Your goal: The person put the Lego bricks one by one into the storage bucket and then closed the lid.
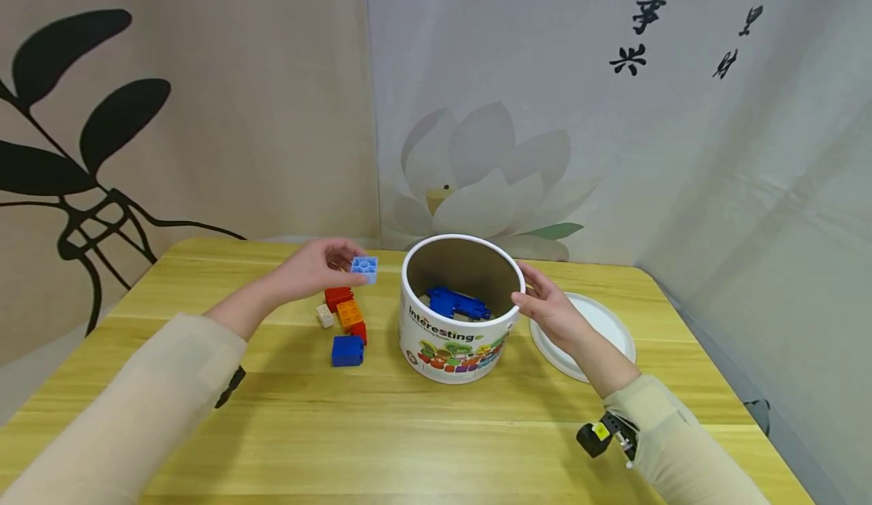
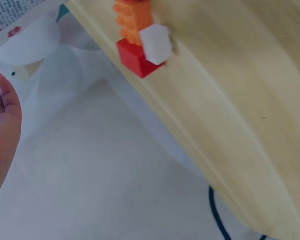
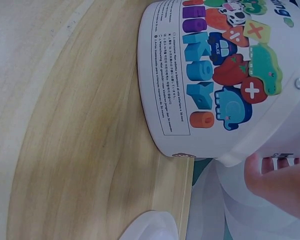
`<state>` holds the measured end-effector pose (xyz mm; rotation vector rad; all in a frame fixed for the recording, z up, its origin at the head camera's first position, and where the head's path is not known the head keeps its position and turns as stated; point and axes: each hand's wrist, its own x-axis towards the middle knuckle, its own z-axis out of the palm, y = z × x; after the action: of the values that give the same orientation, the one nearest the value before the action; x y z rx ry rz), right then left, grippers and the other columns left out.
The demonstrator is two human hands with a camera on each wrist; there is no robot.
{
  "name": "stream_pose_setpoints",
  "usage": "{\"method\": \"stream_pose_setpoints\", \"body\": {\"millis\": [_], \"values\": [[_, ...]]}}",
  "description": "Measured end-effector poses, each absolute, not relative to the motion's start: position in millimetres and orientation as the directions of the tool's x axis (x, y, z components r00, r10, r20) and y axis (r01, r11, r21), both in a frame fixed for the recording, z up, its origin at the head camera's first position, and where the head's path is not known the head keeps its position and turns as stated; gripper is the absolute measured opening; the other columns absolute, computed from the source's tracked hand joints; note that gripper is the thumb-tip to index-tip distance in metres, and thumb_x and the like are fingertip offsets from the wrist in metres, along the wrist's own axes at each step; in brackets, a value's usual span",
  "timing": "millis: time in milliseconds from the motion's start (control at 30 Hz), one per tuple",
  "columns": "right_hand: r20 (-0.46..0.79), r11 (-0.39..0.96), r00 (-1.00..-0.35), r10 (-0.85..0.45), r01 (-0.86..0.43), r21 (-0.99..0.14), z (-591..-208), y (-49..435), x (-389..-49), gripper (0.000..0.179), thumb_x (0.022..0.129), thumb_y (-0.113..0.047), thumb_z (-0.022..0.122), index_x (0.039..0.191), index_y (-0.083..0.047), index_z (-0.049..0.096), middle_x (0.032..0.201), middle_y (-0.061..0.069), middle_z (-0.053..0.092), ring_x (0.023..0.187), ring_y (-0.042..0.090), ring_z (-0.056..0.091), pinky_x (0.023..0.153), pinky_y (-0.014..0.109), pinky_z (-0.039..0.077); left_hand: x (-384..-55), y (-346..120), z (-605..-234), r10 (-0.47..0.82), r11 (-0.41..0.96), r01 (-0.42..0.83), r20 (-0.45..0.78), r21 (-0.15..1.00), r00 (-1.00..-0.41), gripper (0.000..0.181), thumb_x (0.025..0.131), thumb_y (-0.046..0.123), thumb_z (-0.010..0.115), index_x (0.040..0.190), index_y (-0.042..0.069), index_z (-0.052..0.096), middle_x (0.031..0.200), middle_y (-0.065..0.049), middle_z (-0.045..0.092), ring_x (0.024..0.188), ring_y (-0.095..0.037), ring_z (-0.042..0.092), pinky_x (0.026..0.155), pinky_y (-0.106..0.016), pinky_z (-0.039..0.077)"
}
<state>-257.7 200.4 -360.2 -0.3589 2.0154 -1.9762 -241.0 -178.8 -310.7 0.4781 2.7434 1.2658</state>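
Observation:
My left hand point(image 1: 320, 266) pinches a light blue toy brick point(image 1: 364, 269) above the table, left of a white printed bucket point(image 1: 450, 346). In the left wrist view only part of this hand point(image 2: 2, 120) shows, without the brick. My right hand point(image 1: 555, 308) holds the bucket's right side, thumb at the rim; the right wrist view shows its fingers against the bucket's wall point(image 3: 165, 75). Inside the bucket lie dark blue pieces point(image 1: 456, 304). Beneath the left hand are red bricks point(image 1: 337, 297), an orange brick point(image 1: 350, 314), a white brick point(image 1: 325, 316) and a blue brick point(image 1: 348, 351).
A round white lid point(image 1: 613, 335) lies on the wooden table point(image 1: 409, 444), right of the bucket and partly behind the right forearm. A printed curtain point(image 1: 272, 111) hangs behind the table's far edge.

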Motion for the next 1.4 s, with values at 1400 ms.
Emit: {"method": "stream_pose_setpoints", "body": {"millis": [1400], "values": [[-0.040, 0.035, -0.928, -0.370, 0.029, -0.999, -360, 201, -258, 0.066, 0.094, -0.009, 0.054, 0.148, -0.004, 0.017, 0.152, 0.018, 0.020, 0.122, 0.022, 0.040, 0.088, 0.018, 0.044, -263, -70, -286, 0.494, 0.505, 0.353, 0.071, 0.788, -0.867, 0.037, 0.081, 0.019, 0.071, 0.115, 0.007, 0.059, 0.109, -0.011, 0.063, 0.095, -0.022, 0.058, 0.088, -0.032, 0.050]]}}
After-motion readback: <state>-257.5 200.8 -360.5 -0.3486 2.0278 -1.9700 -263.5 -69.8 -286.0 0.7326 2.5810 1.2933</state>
